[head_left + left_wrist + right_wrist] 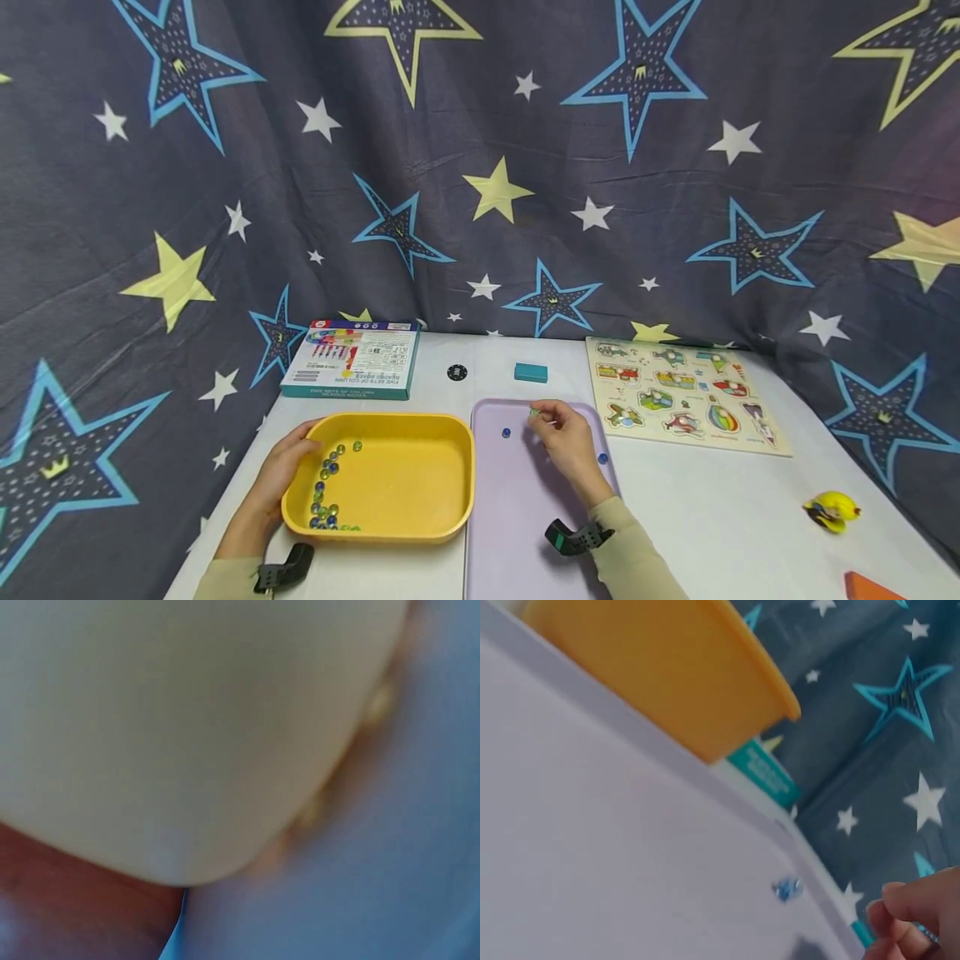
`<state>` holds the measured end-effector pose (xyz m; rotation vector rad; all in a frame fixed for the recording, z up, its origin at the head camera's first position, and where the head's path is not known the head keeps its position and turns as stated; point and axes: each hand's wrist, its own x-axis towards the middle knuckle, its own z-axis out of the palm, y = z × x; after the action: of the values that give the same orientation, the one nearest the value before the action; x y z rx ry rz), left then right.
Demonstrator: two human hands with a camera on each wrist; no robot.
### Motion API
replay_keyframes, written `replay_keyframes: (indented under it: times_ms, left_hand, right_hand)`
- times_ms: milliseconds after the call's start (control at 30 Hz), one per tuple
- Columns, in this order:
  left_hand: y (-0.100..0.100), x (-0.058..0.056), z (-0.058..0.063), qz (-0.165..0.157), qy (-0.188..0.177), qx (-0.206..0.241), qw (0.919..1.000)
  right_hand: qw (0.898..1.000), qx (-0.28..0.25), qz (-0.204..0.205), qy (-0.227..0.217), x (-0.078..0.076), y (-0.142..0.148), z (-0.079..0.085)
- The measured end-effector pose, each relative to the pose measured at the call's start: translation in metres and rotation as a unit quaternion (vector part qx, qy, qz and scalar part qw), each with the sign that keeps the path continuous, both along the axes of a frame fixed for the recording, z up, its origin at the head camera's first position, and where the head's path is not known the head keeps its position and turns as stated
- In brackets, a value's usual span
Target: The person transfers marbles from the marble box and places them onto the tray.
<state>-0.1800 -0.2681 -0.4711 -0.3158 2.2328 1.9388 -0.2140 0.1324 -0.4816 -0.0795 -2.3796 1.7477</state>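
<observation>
A yellow plastic tub (pixel 390 537) holds several blue and green glass marbles (pixel 321 492), gathered along its left side. My left hand (pixel 279 471) grips the tub by its left edge, fingertips at the rim. To the right lies a shallow lilac tray (pixel 502 508). Over the tray's far end, my right hand (pixel 562 437) pinches a green marble (pixel 534 412) between thumb and fingers. One blue marble (pixel 506 432) lies on the tray to the left of that hand, and another blue marble (pixel 603 458) is by the right edge. In the right wrist view the fingertips (pixel 892 900) are close together.
Behind the tub lies a boxed bead set (pixel 352 362). A black disc (pixel 457 372) and a teal block (pixel 531 372) are beyond the tray. Rightward are a wooden picture puzzle (pixel 675 392), a yellow toy duck (pixel 832 510) and an orange piece (pixel 866 587). A star-patterned curtain (pixel 450 150) hangs behind.
</observation>
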Motion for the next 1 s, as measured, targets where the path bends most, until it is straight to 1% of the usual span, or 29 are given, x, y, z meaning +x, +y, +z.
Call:
replay_keyframes:
  times_ms: [33,133,200,267,367,500,633,1000]
  left_hand:
    - [0.000,0.000,0.000,0.000,0.000,0.001,1.0000]
    - [0.001,0.000,0.001,0.001,0.000,0.002,1.0000]
    - [0.001,0.000,0.002,0.001,-0.001,0.002,1.0000]
    - [0.001,-0.001,0.002,0.003,-0.003,0.000,1.0000]
    - [0.001,-0.001,0.002,0.003,-0.005,-0.003,1.0000]
    - [0.000,-0.001,0.001,0.002,-0.006,-0.007,1.0000]
    - [0.000,-0.001,0.000,0.002,-0.007,-0.013,0.9999]
    - [-0.001,-0.001,-0.002,-0.006,0.004,0.004,1.0000]
  right_hand:
    - [1.000,0.013,-0.003,-0.004,0.000,0.001,-0.002]
    - [0.997,0.081,-0.017,0.001,-0.001,0.002,-0.008]
    - [0.990,0.135,-0.030,0.018,-0.001,0.002,-0.011]
    - [0.982,0.181,-0.044,0.037,-0.001,0.001,-0.014]
    - [0.973,0.217,-0.052,0.057,0.000,-0.001,-0.017]
    - [0.964,0.251,-0.043,0.078,0.000,-0.002,-0.020]
    - [0.956,0.276,-0.038,0.088,0.000,-0.002,-0.023]
    - [0.954,0.287,-0.040,0.082,0.001,-0.004,-0.023]
